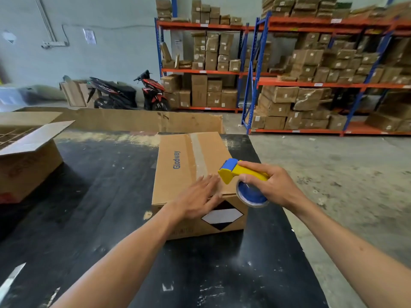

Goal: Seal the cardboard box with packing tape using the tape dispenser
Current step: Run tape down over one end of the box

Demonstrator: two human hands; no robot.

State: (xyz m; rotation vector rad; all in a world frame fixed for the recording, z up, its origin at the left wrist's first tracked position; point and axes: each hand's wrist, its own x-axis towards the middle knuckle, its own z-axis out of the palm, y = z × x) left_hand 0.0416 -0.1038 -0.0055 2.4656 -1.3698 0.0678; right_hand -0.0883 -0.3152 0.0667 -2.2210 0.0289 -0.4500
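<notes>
On the black table (111,196) sits a closed cardboard box (191,174) with a strip of clear tape (199,158) down its top. What is inside cannot be seen. An open box (29,165) stands at the left. The left hand (198,198) lies flat on the near edge of the closed box, fingers spread. The right hand (271,185) is wrapped around a yellow and blue tape dispenser (242,181), held at the box's near right corner. Behind are shelves of boxes (311,70) and a parked scooter (133,92).

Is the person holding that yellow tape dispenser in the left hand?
No, the right hand grips the tape dispenser, while the left hand lies open and flat on the cardboard box.
</notes>
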